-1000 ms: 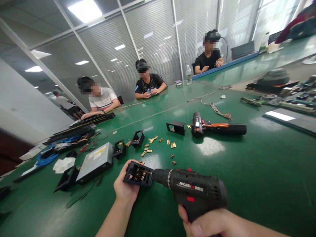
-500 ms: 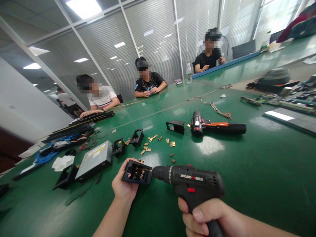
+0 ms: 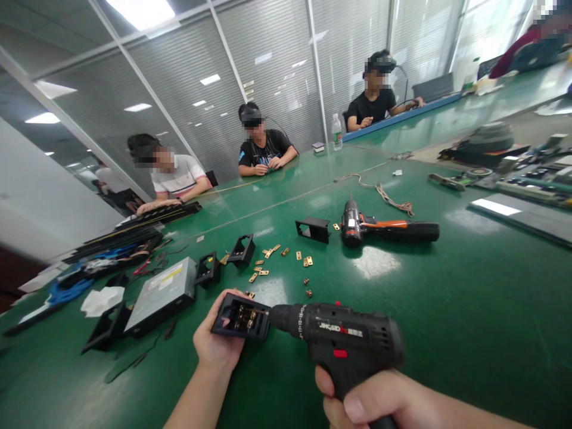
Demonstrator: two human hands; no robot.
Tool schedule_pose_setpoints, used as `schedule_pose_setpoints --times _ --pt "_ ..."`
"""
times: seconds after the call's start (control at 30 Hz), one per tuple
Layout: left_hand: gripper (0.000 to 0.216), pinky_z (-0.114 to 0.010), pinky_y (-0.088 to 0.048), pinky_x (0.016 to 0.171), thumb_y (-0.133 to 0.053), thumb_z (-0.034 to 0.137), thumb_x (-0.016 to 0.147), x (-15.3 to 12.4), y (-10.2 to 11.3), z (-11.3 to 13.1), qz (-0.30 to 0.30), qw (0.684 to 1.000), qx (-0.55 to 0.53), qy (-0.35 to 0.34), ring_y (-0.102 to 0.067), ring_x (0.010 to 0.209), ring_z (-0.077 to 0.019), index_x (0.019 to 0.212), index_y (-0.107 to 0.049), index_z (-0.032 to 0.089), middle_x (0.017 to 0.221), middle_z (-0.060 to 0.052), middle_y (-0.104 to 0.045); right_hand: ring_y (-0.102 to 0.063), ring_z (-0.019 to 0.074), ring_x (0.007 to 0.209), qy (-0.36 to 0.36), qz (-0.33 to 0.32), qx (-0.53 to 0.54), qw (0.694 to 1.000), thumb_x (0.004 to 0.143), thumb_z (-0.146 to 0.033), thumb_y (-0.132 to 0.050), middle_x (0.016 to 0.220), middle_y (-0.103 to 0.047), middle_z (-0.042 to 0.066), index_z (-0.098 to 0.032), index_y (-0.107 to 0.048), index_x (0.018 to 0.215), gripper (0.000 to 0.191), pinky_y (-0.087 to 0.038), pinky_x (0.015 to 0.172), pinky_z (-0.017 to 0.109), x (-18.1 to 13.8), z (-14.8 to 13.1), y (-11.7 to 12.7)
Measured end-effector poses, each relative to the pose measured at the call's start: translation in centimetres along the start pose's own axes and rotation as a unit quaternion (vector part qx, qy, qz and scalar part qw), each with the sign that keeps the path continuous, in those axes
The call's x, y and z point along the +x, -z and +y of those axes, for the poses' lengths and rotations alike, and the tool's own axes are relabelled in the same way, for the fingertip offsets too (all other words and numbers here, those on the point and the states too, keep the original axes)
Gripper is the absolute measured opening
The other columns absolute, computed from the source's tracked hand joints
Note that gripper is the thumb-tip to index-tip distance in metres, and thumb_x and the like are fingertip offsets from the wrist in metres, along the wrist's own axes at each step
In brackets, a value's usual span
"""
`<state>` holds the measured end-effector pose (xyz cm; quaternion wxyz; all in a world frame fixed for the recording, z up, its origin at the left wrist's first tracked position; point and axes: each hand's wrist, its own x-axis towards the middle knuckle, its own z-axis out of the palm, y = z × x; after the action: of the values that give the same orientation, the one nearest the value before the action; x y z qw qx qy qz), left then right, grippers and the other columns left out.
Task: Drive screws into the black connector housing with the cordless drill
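My left hand (image 3: 218,342) grips a small black plastic housing (image 3: 224,329) whose open side faces me; brass-coloured pieces and screws show inside. My right hand (image 3: 364,396) is wrapped round the handle of a black cordless drill (image 3: 353,333). The drill's chuck points left and sits right at the housing's right edge, with a thin bit reaching inside. Just past the housing, brass plates (image 3: 263,272) and small brass screws (image 3: 308,293) lie scattered on the green table (image 3: 447,333). Where exactly the bit's tip rests is hard to make out.
A second drill with an orange stripe (image 3: 393,229) lies at the centre right. More black housings (image 3: 241,249) and a silver disc drive (image 3: 161,292) are on the left. Circuit boards (image 3: 536,173) are piled at the far right. Several people sit across the table.
The whole scene has shifted slightly left as my head turned. Both hands keep hold of the housing and drill, in nearly the same pose. One person across the table has stretched an arm sideways.
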<state>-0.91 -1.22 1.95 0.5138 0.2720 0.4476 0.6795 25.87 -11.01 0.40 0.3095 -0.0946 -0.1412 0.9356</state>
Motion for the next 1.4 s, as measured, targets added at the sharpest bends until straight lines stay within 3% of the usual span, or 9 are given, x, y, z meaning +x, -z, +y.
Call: schedule_pose_setpoints --times 0.33,0.8,1.13,1.4 --pt "0.034 -0.042 -0.057 0.075 -0.059 0.024 0.054 0.4 0.3 0.4 -0.050 0.998 -0.007 0.045 -0.066 0.078 -0.0274 0.084 -0.072 0.013 0.084 -0.010 -0.068 -0.042 0.0073 0.050 -0.005 -0.012 -0.010 1.000 0.065 -0.025 -0.073 0.055 -0.049 -0.006 -0.014 -0.058 0.095 0.036 -0.030 0.060 0.024 0.5 -0.3 -0.2" --pt "0.040 -0.041 -0.059 0.071 -0.059 0.023 0.052 0.4 -0.2 0.5 0.008 0.998 -0.003 0.060 -0.068 0.078 -0.0278 0.087 -0.074 0.013 0.083 -0.011 -0.070 -0.048 0.0088 0.060 -0.046 0.019 -0.110 0.993 0.066 -0.028 -0.080 0.063 -0.056 -0.005 -0.016 -0.060 0.098 0.039 -0.030 0.065 0.026 0.2 -0.8 0.3" --pt "0.041 -0.041 -0.060 0.071 -0.057 0.022 0.051 0.6 -0.3 0.3 0.019 0.998 0.014 0.056 -0.069 0.077 -0.0274 0.087 -0.074 0.013 0.084 -0.012 -0.072 -0.043 0.0075 0.052 -0.023 0.022 -0.031 0.999 0.064 -0.025 -0.074 0.056 -0.054 -0.005 -0.014 -0.060 0.096 0.036 -0.028 0.060 0.025 0.6 -0.3 0.3" --pt "0.042 -0.039 -0.060 0.072 -0.059 0.024 0.051 0.9 0.4 0.4 -0.014 0.998 0.033 0.052 -0.068 0.083 -0.0289 0.088 -0.074 0.013 0.089 -0.012 -0.071 -0.038 0.0065 0.048 -0.027 0.016 0.016 0.999 0.058 -0.026 -0.073 0.052 -0.049 -0.008 -0.016 -0.057 0.088 0.035 -0.025 0.058 0.024 0.9 -1.0 -0.5"
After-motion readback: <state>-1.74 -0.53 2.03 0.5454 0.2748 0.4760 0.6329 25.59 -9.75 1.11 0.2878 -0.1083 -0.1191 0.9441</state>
